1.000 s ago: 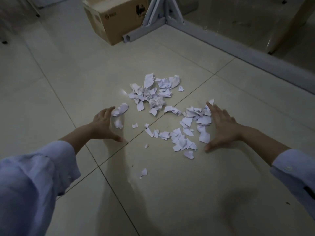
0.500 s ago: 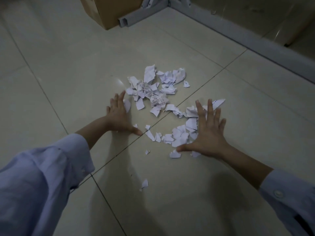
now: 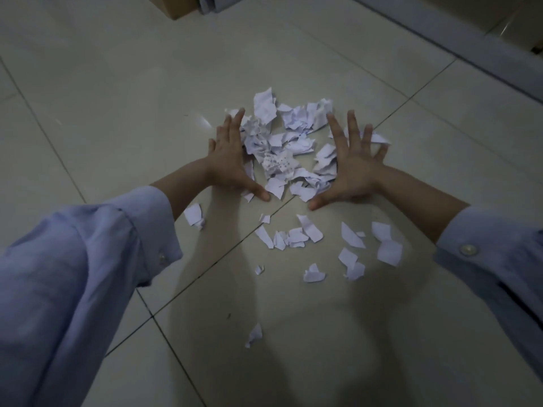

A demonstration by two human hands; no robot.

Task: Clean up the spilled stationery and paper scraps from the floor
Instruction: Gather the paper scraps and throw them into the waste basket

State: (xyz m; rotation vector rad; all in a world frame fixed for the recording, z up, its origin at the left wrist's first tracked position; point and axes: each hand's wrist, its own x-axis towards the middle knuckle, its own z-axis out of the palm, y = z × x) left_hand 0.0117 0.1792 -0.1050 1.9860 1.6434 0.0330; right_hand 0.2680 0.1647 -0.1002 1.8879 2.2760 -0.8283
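Left hand (image 3: 230,163) and right hand (image 3: 355,171) closed around one paper pile (image 3: 293,143).

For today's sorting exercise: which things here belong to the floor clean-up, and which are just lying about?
Job: paper pile, left hand, right hand, stray scraps.
Lying about: cardboard box, grey metal frame.

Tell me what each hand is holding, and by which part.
Nothing is held. The left hand and right hand lie open, spread flat on the floor, flanking the pile of paper scraps and touching its two sides.
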